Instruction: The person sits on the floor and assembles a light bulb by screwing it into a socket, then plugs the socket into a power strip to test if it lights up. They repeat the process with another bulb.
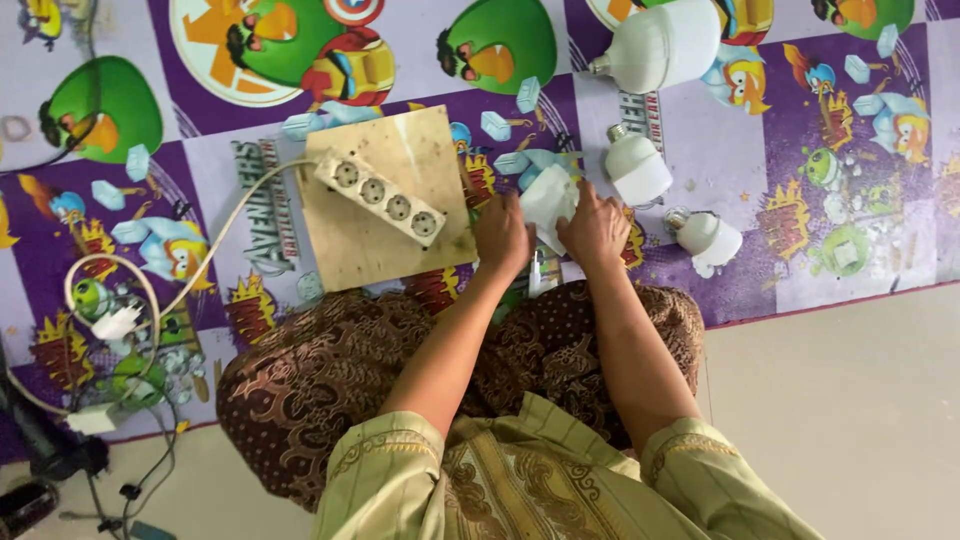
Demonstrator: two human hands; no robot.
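While the person sits on the floor with knees drawn up under a brown patterned cloth point(330, 380), both hands meet over a small white box-like piece point(548, 200) held just ahead of the lap. The left hand point(502, 235) lies at the piece's near left edge; the right hand point(597, 228) lies at its near right edge, so the piece projects away from both, toward the far side of the mat. Neither hand is plainly nearer; the two sit level, almost touching each other. Each grip is narrow, fingers curled onto the piece, though the fingertips are hidden beneath the knuckles and the exact hold cannot be read. The piece's long axis appears to run slightly aslant, away from the body, tilting left at its far end.

The piece is white, flat-sided, looks like thin card or plastic, and is partly folded or open at the top; finer detail is too small to tell.

Surroundings: a colourful cartoon-printed floor mat point(760, 270) carries everything. To the left of the hands lies a pale wooden board point(375, 250) bearing a white four-socket power strip point(380, 198), set diagonally, its white cable point(215, 235) trailing off to the left. To the right of the hands stand three white lamp bulbs: a large one point(665, 45) farthest away, a medium one point(638, 168) just beside the piece, a smaller one point(708, 238) near the right hand.
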